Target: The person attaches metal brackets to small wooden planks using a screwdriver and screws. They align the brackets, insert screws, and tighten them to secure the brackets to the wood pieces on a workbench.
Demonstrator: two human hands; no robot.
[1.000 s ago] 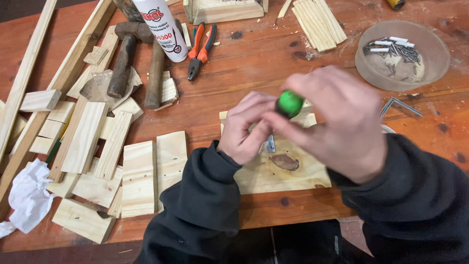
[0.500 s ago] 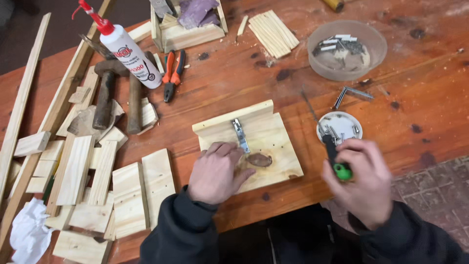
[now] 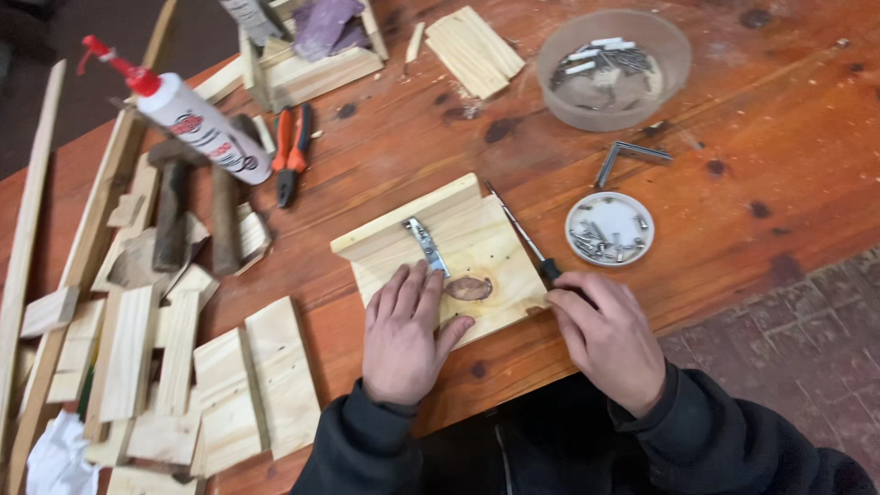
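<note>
Now the left hand [image 3: 403, 332] lies flat on the wooden panel [image 3: 458, 252]; the right hand [image 3: 607, 336] grips the screwdriver [image 3: 524, 236] beside it, whose tip could skid and gouge the wood.

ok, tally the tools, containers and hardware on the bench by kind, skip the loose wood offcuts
Screwdriver, under the right hand: 1
Hammers: 2
Pliers: 1
Glue bottle: 1
Screw dishes, clear bowl and white lid: 2
Angle bracket: 1
Metal hinge on the board, left hand beside it: 1
Total: 9
</note>
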